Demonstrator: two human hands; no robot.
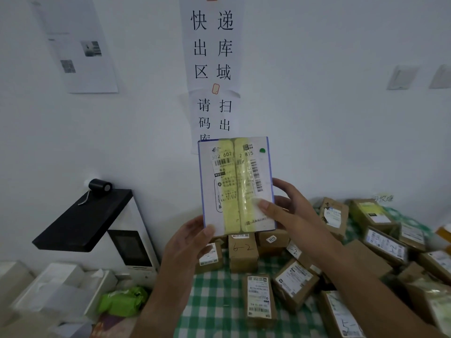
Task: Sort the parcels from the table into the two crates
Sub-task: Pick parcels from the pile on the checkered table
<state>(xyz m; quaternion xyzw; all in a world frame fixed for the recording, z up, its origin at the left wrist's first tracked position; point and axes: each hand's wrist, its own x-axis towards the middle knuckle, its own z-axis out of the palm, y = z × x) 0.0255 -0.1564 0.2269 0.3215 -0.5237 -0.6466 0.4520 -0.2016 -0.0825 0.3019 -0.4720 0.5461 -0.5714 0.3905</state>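
I hold a flat white parcel (235, 186) upright in front of me, label side facing me. It has two yellow tape strips, a shipping label and a green dot at its top right. My left hand (190, 242) grips its bottom left corner, thumb on the front. My right hand (283, 211) grips its right edge, thumb pressed on the yellow tape. Below, several brown cardboard parcels (258, 298) with labels lie on the green checked tablecloth (214, 296). No crate is visible.
A black and white scanner stand (97, 223) sits at the left against the wall. White boxes (56, 286) and a green bag (124, 301) lie at the lower left. Printed paper signs (212, 47) hang on the wall behind.
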